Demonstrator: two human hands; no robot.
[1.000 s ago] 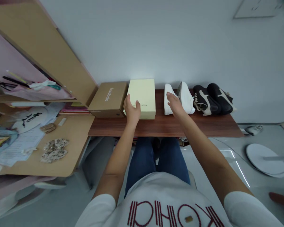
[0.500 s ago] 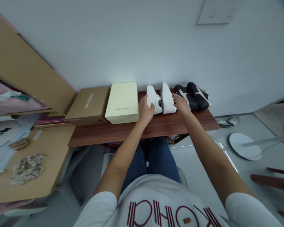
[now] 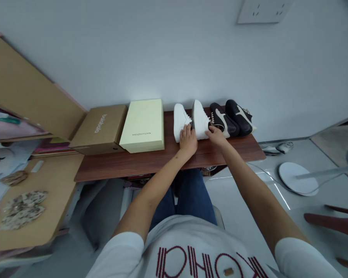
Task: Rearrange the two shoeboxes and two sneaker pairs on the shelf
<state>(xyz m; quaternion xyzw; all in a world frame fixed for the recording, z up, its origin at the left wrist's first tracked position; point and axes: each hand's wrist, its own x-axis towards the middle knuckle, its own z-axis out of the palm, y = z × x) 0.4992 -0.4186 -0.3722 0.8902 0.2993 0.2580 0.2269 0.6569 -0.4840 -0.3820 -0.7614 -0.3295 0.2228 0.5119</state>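
A pair of white shoes stands on a dark wooden bench [image 3: 139, 164] against the wall. My left hand [image 3: 188, 139] lies over the heel of the left white shoe [image 3: 178, 119], fingers curled into the gap between the pair. My right hand [image 3: 215, 135] grips the heel of the right white shoe [image 3: 199, 115], which is tilted onto its side. A pair of black shoes with cream stripes [image 3: 230, 117] stands just right of my right hand.
A pale yellow shoebox [image 3: 143, 124] and a brown cardboard shoebox [image 3: 100, 128] sit left of the shoes. A tan desk [image 3: 37, 227] with papers and patterned cloth is at far left. A white round stand base [image 3: 297, 178] rests on the floor at right.
My left hand left the yellow box and went right to the white shoes. My right hand slid to the right white shoe's heel. The two white shoes now stand closer together.
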